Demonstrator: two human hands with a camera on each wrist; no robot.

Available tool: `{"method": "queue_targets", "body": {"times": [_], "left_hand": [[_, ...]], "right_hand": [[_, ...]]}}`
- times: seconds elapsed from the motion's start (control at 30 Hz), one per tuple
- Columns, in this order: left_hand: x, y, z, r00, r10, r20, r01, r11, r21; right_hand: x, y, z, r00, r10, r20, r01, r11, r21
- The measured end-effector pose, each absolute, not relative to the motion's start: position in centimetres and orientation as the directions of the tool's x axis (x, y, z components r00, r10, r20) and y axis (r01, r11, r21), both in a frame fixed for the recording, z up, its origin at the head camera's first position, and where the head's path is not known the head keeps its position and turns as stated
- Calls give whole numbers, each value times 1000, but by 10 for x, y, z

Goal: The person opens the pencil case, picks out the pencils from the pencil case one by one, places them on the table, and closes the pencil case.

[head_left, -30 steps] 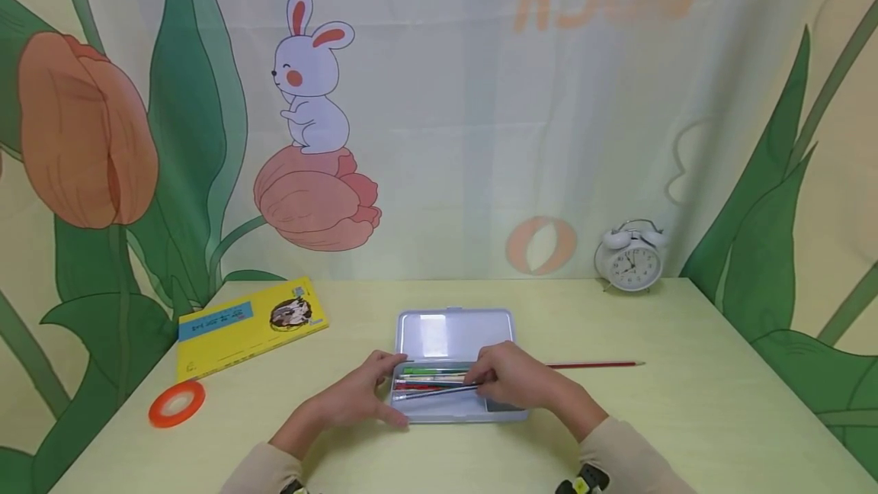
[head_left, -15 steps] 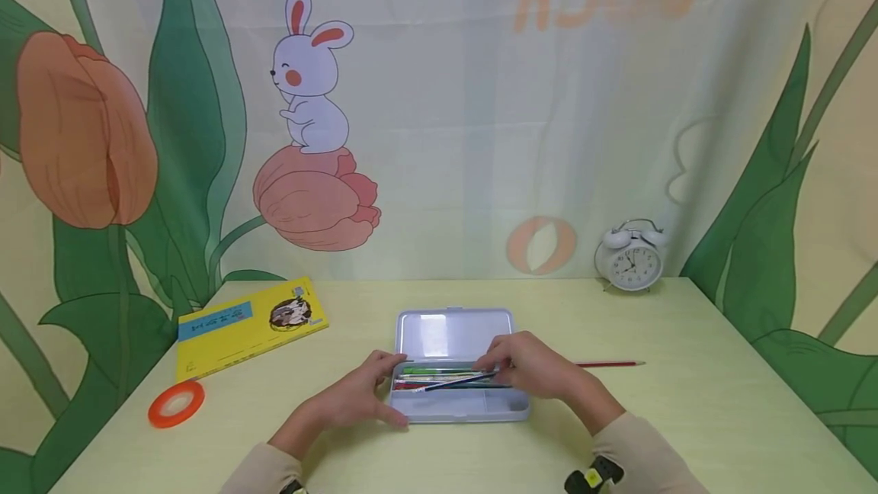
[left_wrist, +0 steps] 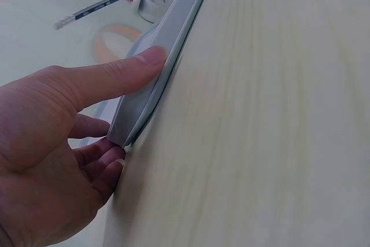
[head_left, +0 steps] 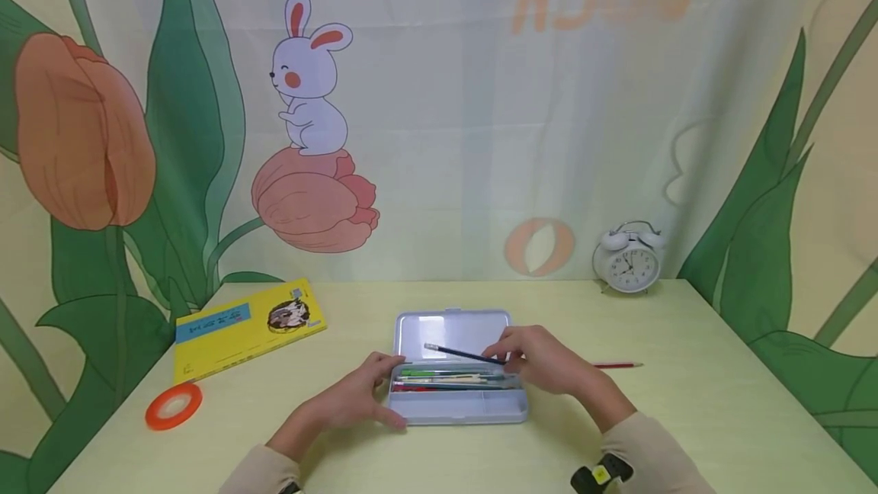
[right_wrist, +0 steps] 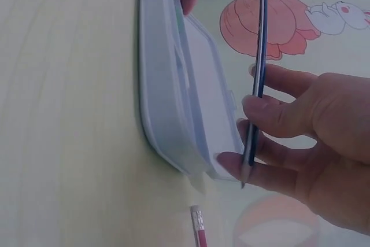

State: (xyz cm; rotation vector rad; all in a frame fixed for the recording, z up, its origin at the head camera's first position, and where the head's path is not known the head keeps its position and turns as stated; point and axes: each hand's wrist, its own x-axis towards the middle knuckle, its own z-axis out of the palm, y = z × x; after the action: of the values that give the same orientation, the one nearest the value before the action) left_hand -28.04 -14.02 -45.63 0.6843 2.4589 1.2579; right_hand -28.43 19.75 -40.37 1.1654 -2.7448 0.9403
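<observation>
The right hand [head_left: 542, 358], fingers bent, pinched a dark pencil [head_left: 463, 354], eraser [head_left: 430, 346] leftward, above the open pencil case [head_left: 439, 407], whose left end the left hand [head_left: 346, 398], partly spread, gripped, while a red pencil [head_left: 619, 365] lay on the table [head_left: 693, 418] to the right.

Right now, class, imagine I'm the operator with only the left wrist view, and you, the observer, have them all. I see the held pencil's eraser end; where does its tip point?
Observer: In the right wrist view, the held pencil points its tapered tip toward the picture's bottom.
Operator: What does the case hold?
Observer: The head view shows slim sticks in its rear compartment; pens or pencils, I can't tell.
Operator: Anything loose beside it?
Observer: A red pencil lies on the table to its right.
</observation>
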Motion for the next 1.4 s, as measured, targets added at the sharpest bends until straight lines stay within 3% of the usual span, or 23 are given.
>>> {"method": "queue_targets", "body": {"times": [0.3, 0.9, 1.07, 1.4], "left_hand": [[-280, -140, -456, -842, 538, -45, 279, 506, 816], [-278, -139, -453, -845, 531, -63, 264, 518, 814], [-278, -139, -452, -845, 530, -70, 259, 519, 814], [-277, -138, -452, -844, 532, -70, 260, 520, 814]], "right_hand": [[-284, 225, -400, -745, -637, 199, -631, 577, -519], [-279, 341, -400, -853, -522, -3, -456, 747, -484], [-281, 354, -408, -864, -500, -58, -406, 761, -506], [-281, 363, -417, -853, -518, -62, -422, 756, -500]]}}
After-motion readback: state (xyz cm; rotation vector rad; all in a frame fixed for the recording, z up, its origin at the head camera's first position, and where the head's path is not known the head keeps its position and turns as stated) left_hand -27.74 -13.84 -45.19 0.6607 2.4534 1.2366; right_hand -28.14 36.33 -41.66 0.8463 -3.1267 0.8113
